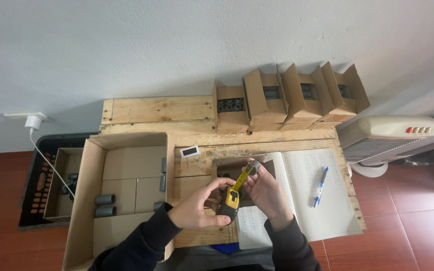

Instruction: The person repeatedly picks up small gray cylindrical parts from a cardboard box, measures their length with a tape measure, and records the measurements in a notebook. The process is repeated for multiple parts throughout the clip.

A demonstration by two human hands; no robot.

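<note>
Both hands work over the middle of the wooden tabletop (156, 109). The left hand (197, 207) is clenched around the body of a yellow and black tape measure (230, 199), while the right hand (263, 189) pinches the drawn-out yellow blade together with a small grey pipe fitting (255, 167) at its tip. Just under the hands lies an open notebook (305, 193) with a blue pen (320, 186) resting on its right page, and a small shallow box (222, 168) sits partly hidden behind the fingers.

To the left, a large open cardboard box (126, 193) holds a few short grey pipe pieces (105, 205) lying on their sides along its floor and right wall. Further left, a smaller cardboard box (62, 183) with dark fittings inside sits in a black plastic crate (35, 188). Along the back edge stands a row of four small cartons (287, 98) with flaps open, each showing dark grey fittings packed inside. A small white digital gauge (190, 151) lies near the large box
</note>
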